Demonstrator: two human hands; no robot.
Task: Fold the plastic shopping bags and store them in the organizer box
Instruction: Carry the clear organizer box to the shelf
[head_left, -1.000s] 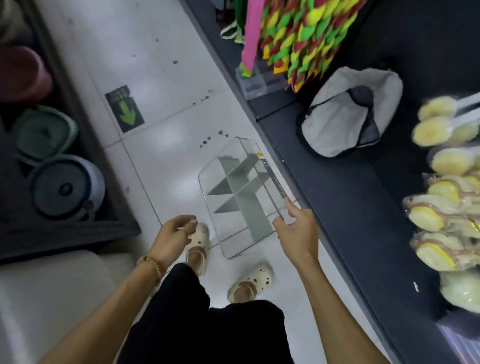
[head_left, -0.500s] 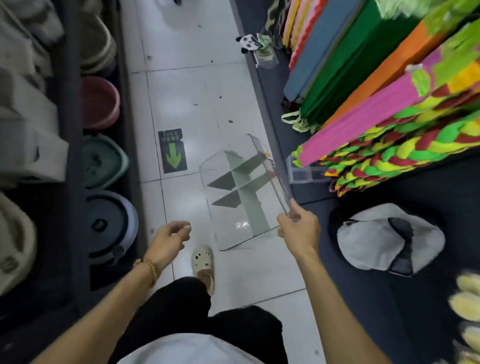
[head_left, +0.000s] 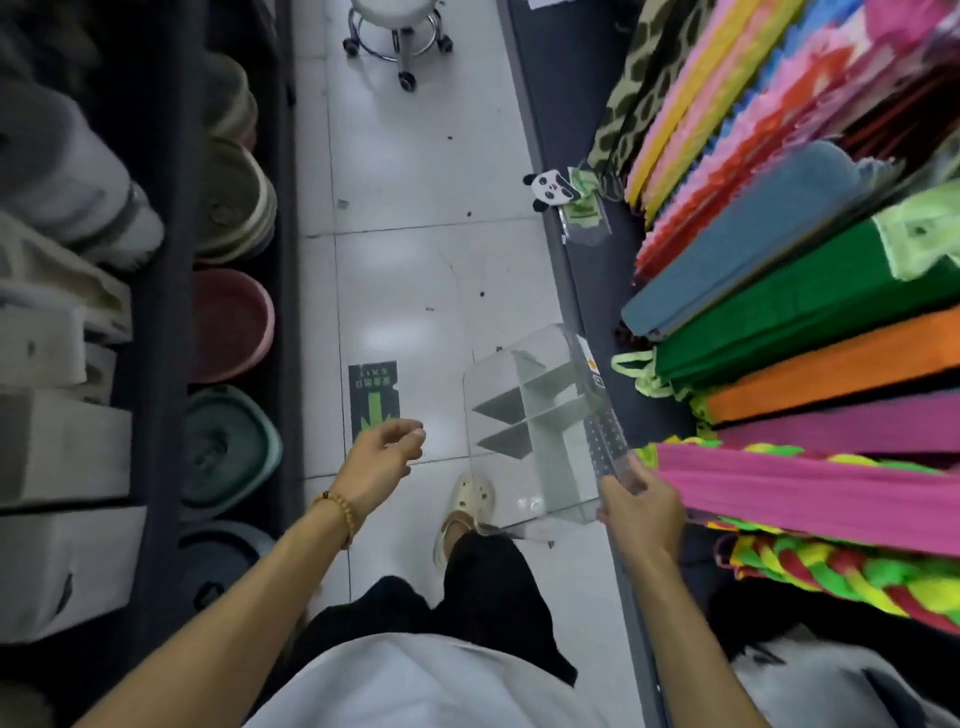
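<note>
Carried farther along the aisle, clear organizer box (head_left: 540, 421) (grey dividers inside) pinched at its near corner by right hand (head_left: 641, 512); left hand (head_left: 379, 462) loosely curled, holding nothing.

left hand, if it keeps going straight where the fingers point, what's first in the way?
Probably the clear organizer box, held in the air by the right hand. The left hand points right towards its near wall; depth is unclear, so it might pass.

Clear organizer box (head_left: 540, 415) with pale green dividers, tilted, held aloft above the floor tiles.
</note>
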